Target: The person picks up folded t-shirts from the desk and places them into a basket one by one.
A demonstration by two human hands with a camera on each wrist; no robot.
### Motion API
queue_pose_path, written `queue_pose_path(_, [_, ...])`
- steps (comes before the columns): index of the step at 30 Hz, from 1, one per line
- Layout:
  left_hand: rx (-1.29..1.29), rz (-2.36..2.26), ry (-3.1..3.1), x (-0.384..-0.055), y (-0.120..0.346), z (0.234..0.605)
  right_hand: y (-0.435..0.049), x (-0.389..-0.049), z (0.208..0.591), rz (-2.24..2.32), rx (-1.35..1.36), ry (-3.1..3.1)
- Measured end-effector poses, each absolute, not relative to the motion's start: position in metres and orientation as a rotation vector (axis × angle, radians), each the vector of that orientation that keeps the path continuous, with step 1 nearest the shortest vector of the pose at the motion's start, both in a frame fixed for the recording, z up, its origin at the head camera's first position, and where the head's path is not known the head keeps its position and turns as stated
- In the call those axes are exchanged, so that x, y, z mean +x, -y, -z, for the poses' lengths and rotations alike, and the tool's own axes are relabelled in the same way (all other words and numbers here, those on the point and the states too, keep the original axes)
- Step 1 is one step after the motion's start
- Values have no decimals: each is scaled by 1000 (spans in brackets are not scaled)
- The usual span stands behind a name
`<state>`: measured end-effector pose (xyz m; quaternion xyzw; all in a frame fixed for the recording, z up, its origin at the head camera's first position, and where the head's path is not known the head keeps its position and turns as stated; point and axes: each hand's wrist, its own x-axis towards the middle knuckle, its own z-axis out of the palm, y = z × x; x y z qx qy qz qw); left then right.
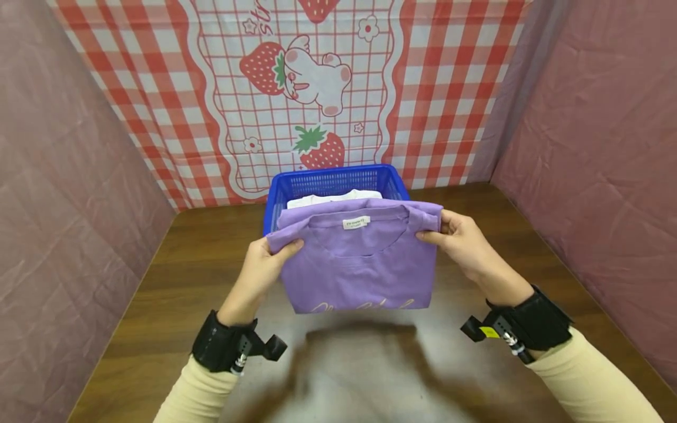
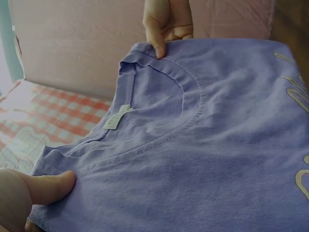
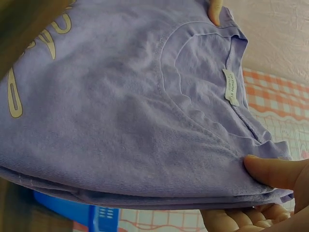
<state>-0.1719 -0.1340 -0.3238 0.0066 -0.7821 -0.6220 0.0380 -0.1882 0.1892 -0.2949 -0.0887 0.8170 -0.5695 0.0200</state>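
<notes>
A folded purple T-shirt (image 1: 365,276) hangs between my two hands, its round neckline up and a gold script print near its lower edge. My left hand (image 1: 261,267) pinches the left shoulder, thumb in front. On the other shoulder, my right hand (image 1: 468,244) has its thumb on the front and its fingers behind, as the right wrist view shows. A white neck label (image 2: 117,117) sits inside the collar. Behind the shirt stands a blue plastic basket (image 1: 338,175), partly hidden by it. White cloth (image 1: 334,198) lies in the basket.
The basket stands at the back of a brown wooden table (image 1: 158,294), against a red-checked strawberry cloth (image 1: 433,88). Pinkish fabric walls (image 1: 597,147) rise on both sides. Shadows of the arms and shirt fall across the table's front.
</notes>
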Motion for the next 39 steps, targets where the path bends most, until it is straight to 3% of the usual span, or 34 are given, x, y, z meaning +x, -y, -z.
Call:
queue_pose_path(19, [10, 1870, 2314, -233, 138, 272, -171, -247, 248, 1792, -229, -2654])
queue_pose_path(26, [21, 1863, 2289, -257, 134, 256, -164, -272, 239, 1850, -76, -2689])
queue_pose_path(39, [121, 1789, 2238, -309, 135, 265, -143, -320, 242, 1770, -1, -2830])
